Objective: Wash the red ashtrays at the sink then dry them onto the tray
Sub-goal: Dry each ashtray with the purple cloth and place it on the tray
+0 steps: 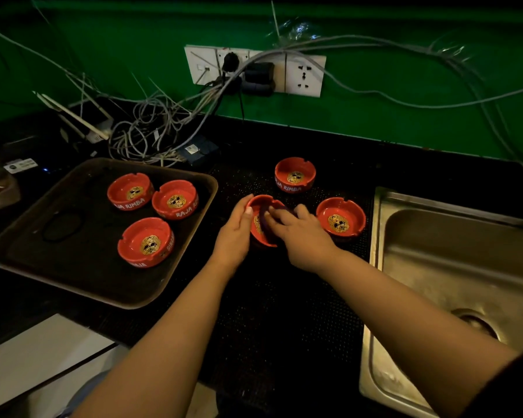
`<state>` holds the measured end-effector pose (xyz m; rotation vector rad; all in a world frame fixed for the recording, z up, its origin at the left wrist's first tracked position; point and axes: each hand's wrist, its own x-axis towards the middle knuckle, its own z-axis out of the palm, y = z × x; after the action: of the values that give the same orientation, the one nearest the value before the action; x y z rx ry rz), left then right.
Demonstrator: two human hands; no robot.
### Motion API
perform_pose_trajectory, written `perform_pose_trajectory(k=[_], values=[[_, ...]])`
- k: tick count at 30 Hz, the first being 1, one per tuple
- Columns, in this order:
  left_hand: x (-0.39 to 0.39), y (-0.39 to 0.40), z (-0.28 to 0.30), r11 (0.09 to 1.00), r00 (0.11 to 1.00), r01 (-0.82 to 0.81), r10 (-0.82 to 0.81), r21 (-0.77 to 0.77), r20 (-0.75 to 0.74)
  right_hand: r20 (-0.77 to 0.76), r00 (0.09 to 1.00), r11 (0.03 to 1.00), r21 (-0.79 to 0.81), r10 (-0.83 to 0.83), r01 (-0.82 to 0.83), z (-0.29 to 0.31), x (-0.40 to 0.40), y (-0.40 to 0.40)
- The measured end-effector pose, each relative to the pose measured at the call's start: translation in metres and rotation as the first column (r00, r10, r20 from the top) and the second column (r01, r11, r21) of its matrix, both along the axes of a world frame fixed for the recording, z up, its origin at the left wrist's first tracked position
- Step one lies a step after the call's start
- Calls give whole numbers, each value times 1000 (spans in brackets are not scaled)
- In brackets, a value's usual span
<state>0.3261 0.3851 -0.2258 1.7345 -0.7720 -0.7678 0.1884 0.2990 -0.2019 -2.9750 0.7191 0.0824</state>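
Green wall (pixel 405 95) w/ white socket panel (pixel 255 70), black plugs in it. Grey cables (pixel 151 131) tangled on dark tabletop (pixel 390 158) at back left, black adapter (pixel 198 150) beside them. Dotted black mat (pixel 284 297) covers tabletop centre.

A green wall (pixel 405 86) carried white sockets (pixel 304 75) and tangled cables (pixel 151 128); the black counter (pixel 284 297) lay dim.

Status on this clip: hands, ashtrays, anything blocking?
Left hand steadies tilted ashtray; right hand fingers inside it. Three ashtrays on tray, two on mat. Nothing blocking.
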Motion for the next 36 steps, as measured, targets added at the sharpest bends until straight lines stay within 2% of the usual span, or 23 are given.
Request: perform_pose_trajectory(k=[2, 4, 6, 8, 10, 13, 14, 15, 17, 18, 21, 23, 25, 28, 30, 31, 32, 33, 34, 35, 36], values=[[-2, 0, -1, 999, 1000, -28, 28, -20, -12, 11, 996, 991, 102, 87, -87, 0, 4, 10], [1, 1, -1, 999, 998, -43, 42, -18, -49, 42, 988, 981, 119, 152, -156, 0, 1, 10], [5, 1, 3, 998, 990, -55, 54, -6, -129, 96, 987, 987, 81, 132, -140, 2, -7, 3], [8, 1, 10, 998, 980, -63, 59, -16, -191, 143, 986, 989, 108, 85, -101, 4, -11, -5], [10, 1, 14, 997, 961, -77, 70, -18, -268, 199, 979, 962, 255, 49, -100, 8, -10, -10], [9, 2, 15, 998, 941, -48, 60, 44, -332, 208, 977, 858, 509, -38, -75, 18, -7, -16], [10, 2, 13, 998, 947, -26, 44, 61, -319, 188, 979, 795, 604, -81, -50, 21, -8, -18], [9, 2, 12, 997, 949, -18, 39, 71, -313, 175, 973, 686, 727, -148, -27, 24, -11, -18], [4, 2, 15, 997, 938, -18, 41, 70, -344, 128, 937, 343, 939, -326, -9, 23, -16, -17], [3, 2, 15, 997, 931, -22, 45, 68, -363, 96, 913, 212, 977, -396, -10, 21, -19, -18], [2, 3, 15, 998, 925, 26, -4, 53, -381, 49, 799, 50, 998, -600, -24, 8, -24, -22], [3, 5, 16, 991, 939, 111, -82, 69, -334, -16, 617, -76, 994, -787, -72, 0, -22, -24], [-1, 3, 14, 981, 949, 161, -123, 110, -291, -61, 466, -117, 989, -883, -93, -5, -15, -23], [-15, -3, 8, 994, 955, 61, -31, 94, -296, -86, 342, -118, 990, -936, -76, -11, -1, -16], [-18, -7, 4, 996, 928, -58, 81, 75, -363, -27, 266, -48, 996, -964, -72, -14, 9, -8], [-19, -9, 5, 991, 900, -111, 129, 68, -416, 71, 256, 60, 997, -964, -50, -16, 13, -2], [-19, -11, 4, 986, 868, -151, 165, 67, -469, 211, 279, 222, 975, -937, 6, -19, 15, 4], [-19, -14, 4, 981, 828, -186, 190, 62, -528, 371, 350, 422, 903, -860, 78, -22, 16, 10], [-21, -16, 7, 974, 792, -215, 214, 66, -573, 489, 464, 607, 782, -739, 144, -22, 15, 18], [-22, -18, 10, 966, 749, -248, 241, 76, -618, 557, 570, 748, 642, -604, 165, -24, 12, 26], [-23, -20, 13, 955, 703, -284, 272, 91, -657, 586, 650, 838, 524, -484, 151, -26, 8, 31]])
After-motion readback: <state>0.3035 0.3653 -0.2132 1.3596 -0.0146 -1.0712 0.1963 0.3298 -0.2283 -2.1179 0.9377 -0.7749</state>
